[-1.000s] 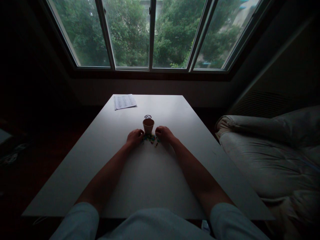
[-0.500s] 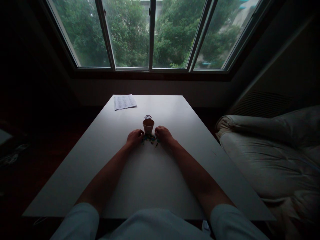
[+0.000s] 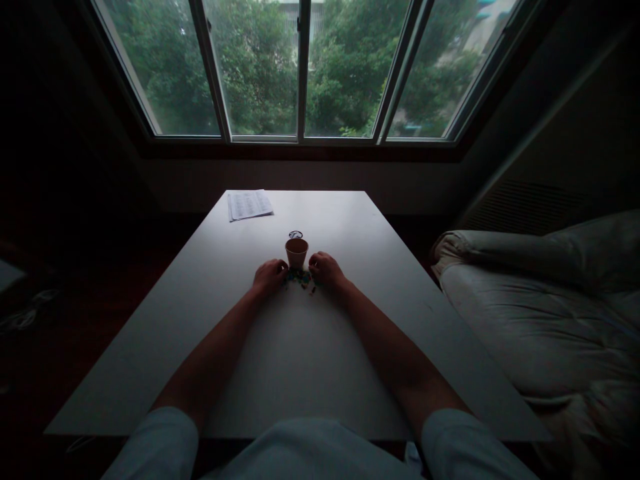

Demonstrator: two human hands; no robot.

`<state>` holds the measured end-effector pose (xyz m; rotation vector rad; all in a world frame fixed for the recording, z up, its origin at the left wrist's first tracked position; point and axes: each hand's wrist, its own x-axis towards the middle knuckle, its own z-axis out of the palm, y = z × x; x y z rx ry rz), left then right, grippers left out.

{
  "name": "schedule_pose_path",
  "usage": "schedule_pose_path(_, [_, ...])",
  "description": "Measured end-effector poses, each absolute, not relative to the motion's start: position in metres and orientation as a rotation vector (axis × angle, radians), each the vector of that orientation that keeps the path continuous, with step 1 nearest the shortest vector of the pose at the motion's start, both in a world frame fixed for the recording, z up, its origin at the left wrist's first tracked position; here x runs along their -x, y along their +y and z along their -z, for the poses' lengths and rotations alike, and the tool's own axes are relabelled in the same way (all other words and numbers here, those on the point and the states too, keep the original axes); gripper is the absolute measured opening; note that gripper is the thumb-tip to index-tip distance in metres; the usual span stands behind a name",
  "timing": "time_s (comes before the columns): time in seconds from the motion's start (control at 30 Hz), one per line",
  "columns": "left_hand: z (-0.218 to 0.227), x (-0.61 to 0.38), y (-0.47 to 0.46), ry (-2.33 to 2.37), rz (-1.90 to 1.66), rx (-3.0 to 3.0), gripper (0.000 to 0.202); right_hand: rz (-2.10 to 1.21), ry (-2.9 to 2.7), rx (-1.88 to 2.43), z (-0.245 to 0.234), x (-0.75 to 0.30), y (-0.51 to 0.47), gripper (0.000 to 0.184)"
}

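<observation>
A small brown paper cup [image 3: 297,252] stands upright on the white table [image 3: 280,360]. In front of it lies a little heap of small coloured pieces [image 3: 299,278]. My left hand [image 3: 269,275] rests at the heap's left edge with its fingers curled in. My right hand [image 3: 326,269] sits at the heap's right edge, fingers curled toward the pieces and close to the cup. The dim light hides whether either hand pinches a piece.
A printed sheet of paper [image 3: 249,203] lies at the table's far left corner. A small dark round thing [image 3: 295,234] sits just behind the cup. A rumpled pale quilt [image 3: 545,293] lies to the right of the table. A wide window [image 3: 305,67] fills the far wall.
My right hand has crept a little left and forward, closer to the cup. My left hand has stayed where it was.
</observation>
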<state>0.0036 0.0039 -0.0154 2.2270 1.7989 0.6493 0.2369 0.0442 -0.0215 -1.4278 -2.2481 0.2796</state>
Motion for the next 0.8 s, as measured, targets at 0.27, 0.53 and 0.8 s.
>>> schedule_pose_path(0.27, [0.013,-0.004,0.003,1.806,-0.633,-2.221,0.020,-0.376,-2.251,1.402,0.024,-0.237,0.050,0.010])
schedule_pose_path(0.53, [0.015,-0.003,0.003,1.794,-0.654,-2.226,0.020,-0.327,-2.314,1.439,0.017,-0.233,0.046,0.012])
schedule_pose_path(0.8, [0.013,-0.005,0.003,1.815,-0.622,-2.211,0.019,-0.227,-2.303,1.475,0.018,-0.229,0.040,0.009])
